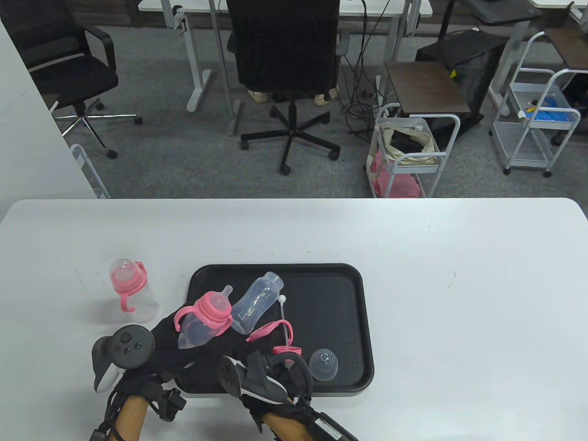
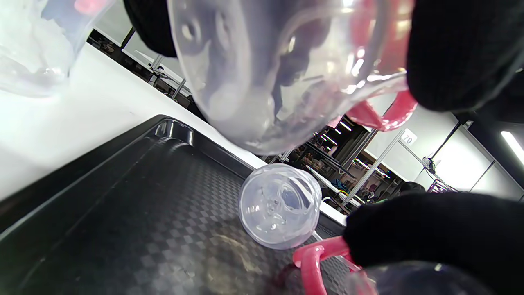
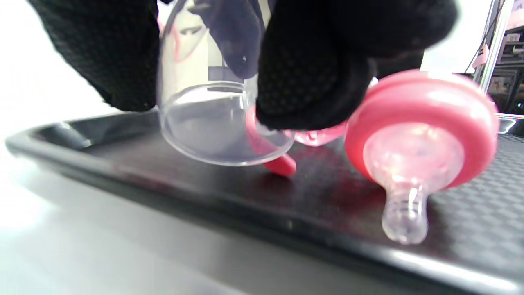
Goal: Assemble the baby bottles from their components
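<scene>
My left hand (image 1: 161,344) holds a clear bottle with a pink handled collar and nipple (image 1: 204,321) tilted over the black tray (image 1: 340,285); its base fills the top of the left wrist view (image 2: 262,82). My right hand (image 1: 262,367) grips a clear cup-shaped cap (image 3: 221,123) just above the tray, its fingers (image 3: 311,82) beside a pink handle ring (image 1: 264,331). A pink collar with nipple (image 3: 421,135) and straw (image 1: 285,321) lies on the tray. A bare clear bottle (image 1: 257,301) lies on the tray. A clear dome cap (image 1: 324,364) stands at the tray's front right.
An assembled bottle with pink handles and clear cap (image 1: 131,291) stands on the white table (image 1: 459,298) left of the tray. The table's far edge runs across the middle of the table view, with office chairs and carts beyond.
</scene>
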{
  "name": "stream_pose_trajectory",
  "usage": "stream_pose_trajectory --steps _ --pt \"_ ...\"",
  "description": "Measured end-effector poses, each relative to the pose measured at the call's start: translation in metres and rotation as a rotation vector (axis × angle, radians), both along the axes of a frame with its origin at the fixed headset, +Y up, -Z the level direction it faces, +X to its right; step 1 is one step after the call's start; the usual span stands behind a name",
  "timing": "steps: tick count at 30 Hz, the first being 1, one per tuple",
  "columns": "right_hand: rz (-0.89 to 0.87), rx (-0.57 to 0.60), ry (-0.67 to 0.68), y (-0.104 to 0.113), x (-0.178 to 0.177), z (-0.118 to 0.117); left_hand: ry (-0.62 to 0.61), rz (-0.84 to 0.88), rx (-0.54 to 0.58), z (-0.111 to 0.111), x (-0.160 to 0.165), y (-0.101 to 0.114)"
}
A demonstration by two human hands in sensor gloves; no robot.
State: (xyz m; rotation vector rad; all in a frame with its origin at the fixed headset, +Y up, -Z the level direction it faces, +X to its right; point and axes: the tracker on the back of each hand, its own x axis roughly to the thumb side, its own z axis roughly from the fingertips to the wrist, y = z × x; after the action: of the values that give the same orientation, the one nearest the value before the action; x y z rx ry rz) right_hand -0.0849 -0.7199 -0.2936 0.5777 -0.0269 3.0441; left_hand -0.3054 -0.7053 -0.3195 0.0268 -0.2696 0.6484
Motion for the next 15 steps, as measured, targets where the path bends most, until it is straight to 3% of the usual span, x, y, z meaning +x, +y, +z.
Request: stream_pose_trajectory --steps 9,13,15 --pt "-0.306 -0.001 -0.094 0.041 0.068 -0.008 -0.027 -0.016 -0.008 0.0 0.003 -0.002" --pt "-0.561 0.0 -0.129 0.049 0.113 -0.017 -0.057 -0.046 -0.005 0.002 0.01 -0.002" --pt "-0.721 -0.006 -0.085 0.047 0.131 -0.021 -0.068 -0.07 -0.003 0.002 0.014 -0.002"
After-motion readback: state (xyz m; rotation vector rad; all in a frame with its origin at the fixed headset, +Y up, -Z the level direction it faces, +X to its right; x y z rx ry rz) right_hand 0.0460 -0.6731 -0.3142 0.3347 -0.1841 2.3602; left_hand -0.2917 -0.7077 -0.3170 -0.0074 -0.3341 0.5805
